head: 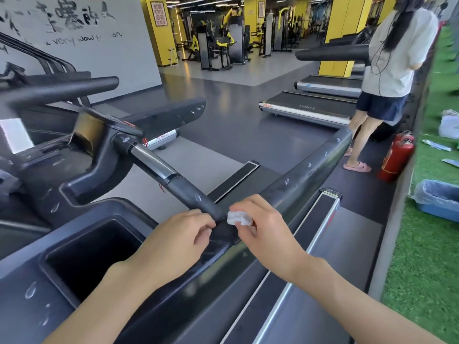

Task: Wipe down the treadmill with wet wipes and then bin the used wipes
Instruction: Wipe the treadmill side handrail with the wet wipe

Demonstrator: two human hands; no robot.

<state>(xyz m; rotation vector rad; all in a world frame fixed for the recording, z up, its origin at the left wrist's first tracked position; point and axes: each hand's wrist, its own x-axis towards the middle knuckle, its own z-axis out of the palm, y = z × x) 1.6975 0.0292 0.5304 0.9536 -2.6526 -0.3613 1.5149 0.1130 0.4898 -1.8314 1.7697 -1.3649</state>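
Pinches a small crumpled white wet wipe between thumb and fingers of the right hand, directly over the joint where the short black grip bar with silver sensor plate meets the long black padded handrail of the treadmill. Holds the left hand just beside, fingers curled, tips at the same joint; cannot tell if pinching anything there. Probably in the middle of wiping, with pale spots to see along the handrail. Risks, as a judgement: with the wipe so bunched, touches only a small patch and may leave streaks; with so light a pinch, may drop it onto the dark side foot rail below. Later may also miss the blue plastic-lined bin, well apart on the green turf at right, beyond a red fire extinguisher.
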